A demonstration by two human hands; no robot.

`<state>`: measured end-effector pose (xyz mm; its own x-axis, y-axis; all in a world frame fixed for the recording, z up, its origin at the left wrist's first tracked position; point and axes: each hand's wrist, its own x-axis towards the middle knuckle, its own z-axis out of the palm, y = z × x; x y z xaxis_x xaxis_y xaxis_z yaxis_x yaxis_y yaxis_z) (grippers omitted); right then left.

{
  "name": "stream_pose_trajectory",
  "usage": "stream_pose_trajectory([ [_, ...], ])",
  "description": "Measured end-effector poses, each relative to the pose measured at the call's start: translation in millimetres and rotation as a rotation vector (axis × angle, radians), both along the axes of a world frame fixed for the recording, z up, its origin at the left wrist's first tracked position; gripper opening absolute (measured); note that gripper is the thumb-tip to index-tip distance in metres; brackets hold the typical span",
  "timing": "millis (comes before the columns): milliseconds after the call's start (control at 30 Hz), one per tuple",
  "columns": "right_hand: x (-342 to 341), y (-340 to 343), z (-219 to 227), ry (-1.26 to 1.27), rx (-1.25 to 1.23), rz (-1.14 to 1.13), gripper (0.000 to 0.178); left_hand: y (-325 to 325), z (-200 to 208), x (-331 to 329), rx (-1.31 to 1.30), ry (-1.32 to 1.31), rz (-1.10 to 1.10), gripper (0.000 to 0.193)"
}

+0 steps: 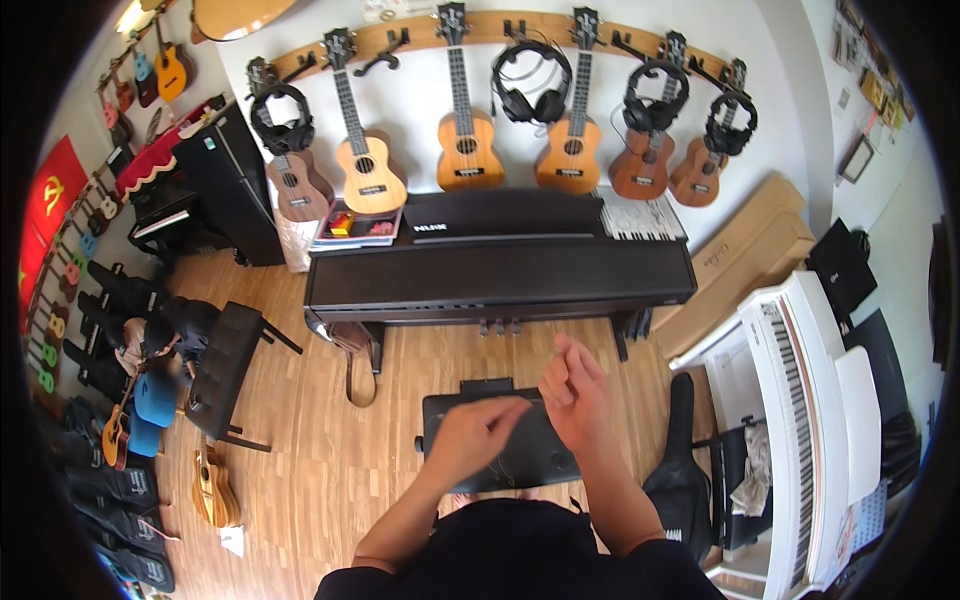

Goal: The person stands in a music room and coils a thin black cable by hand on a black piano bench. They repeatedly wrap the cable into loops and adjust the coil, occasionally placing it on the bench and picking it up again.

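Note:
My left hand (478, 437) hovers above a black piano bench (555, 462), its fingers pressed together and pointing right. Slightly higher and to the right is my right hand (577, 395), raised with its fingers curled in. A small gap separates the two hands. Whatever either hand may hold is hidden or too small to make out. Neither hand touches the dark digital piano (430, 280), which stands beyond the bench with its lid down and pedals underneath.
Several ukuleles (468, 155) and headphones (532, 95) hang on the wall. A white piano (862, 420) and black guitar bag (680, 490) are at right, near a leaning cardboard box (745, 250). At left, a person (155, 345) sits by a black bench (225, 365); a guitar (213, 490) lies nearby.

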<state>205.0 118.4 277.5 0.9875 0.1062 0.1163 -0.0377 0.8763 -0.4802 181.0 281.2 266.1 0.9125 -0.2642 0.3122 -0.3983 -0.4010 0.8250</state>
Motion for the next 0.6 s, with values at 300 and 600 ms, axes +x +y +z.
stream_pose_trajectory([
  [300,-9.4,2.3,-31.4,-0.668,-1.423,-0.189,0.023,20.5,-4.9,0.3,0.339,0.033,-0.197,0.018],
  [600,-23.5,-36.3,-46.1,-0.145,-0.32,0.786,0.027,48.3,11.7,17.1,-0.158,0.214,-0.29,0.018],
])
